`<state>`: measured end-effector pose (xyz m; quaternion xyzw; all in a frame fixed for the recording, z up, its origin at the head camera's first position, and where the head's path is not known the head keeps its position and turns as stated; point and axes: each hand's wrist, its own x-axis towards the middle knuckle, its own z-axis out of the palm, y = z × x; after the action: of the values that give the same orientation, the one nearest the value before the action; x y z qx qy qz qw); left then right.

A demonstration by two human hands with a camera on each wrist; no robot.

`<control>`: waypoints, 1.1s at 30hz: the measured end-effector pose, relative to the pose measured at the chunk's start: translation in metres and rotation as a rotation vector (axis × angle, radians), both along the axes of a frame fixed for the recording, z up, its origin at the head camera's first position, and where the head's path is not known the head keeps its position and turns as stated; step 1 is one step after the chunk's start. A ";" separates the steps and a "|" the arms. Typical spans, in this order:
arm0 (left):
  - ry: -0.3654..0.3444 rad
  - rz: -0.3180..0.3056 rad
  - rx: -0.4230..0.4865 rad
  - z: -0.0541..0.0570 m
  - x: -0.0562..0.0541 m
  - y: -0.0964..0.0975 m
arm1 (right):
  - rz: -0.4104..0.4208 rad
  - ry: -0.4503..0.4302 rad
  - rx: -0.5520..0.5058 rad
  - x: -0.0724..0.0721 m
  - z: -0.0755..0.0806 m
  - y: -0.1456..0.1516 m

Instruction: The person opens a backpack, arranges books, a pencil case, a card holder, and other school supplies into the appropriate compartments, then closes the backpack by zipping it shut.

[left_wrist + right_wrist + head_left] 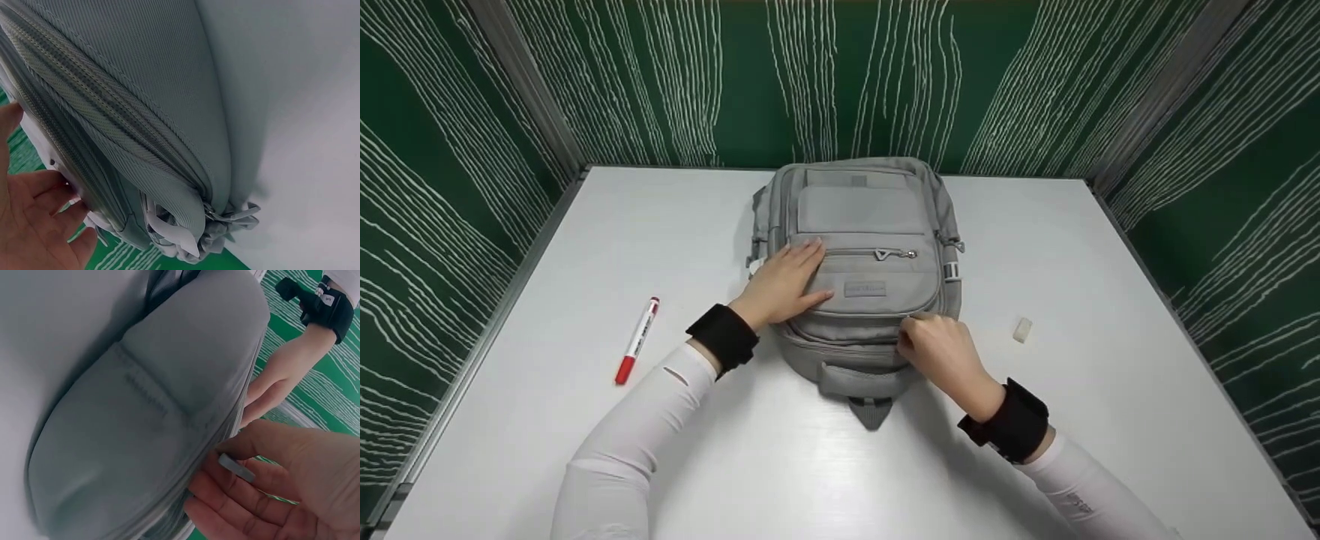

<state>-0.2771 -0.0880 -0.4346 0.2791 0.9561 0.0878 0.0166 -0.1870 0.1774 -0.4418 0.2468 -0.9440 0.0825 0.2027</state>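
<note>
A grey backpack lies on its back, front panel up, with its top handle toward me. My left hand rests on the left side of the front panel, fingers extended over it and thumb apart. At the lower right edge of that panel, my right hand is curled in close to the bag. The right wrist view shows its thumb and fingers pinching a small grey zipper pull. Curved zipper tracks run along the bag's side in the left wrist view.
On the white table, a red-and-white marker lies to the left of the backpack. A small whitish block lies to its right. Green walls with white wavy lines stand around the back and sides.
</note>
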 end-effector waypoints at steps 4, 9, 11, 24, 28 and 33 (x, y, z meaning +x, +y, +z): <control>0.007 0.003 0.013 -0.003 0.000 0.001 | 0.032 0.022 0.011 0.000 -0.004 -0.009; 0.021 -0.022 0.046 -0.007 0.001 -0.003 | 0.052 0.018 0.004 0.000 -0.006 -0.015; 0.026 -0.048 0.058 -0.010 0.000 -0.007 | 0.051 0.006 -0.008 0.000 -0.006 -0.015; 0.200 -0.229 -0.013 -0.024 -0.004 -0.029 | 0.048 -0.038 -0.027 0.000 -0.004 -0.010; 0.245 -0.225 -0.022 -0.025 -0.002 -0.024 | 0.043 -0.038 -0.023 0.001 -0.003 -0.010; 0.275 -0.204 -0.020 -0.027 0.002 -0.016 | 0.047 -0.035 -0.030 0.001 -0.001 -0.011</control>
<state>-0.2753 -0.1043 -0.4612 0.3841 0.9168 0.0371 -0.1025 -0.1864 0.1666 -0.4431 0.2645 -0.9400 0.1058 0.1879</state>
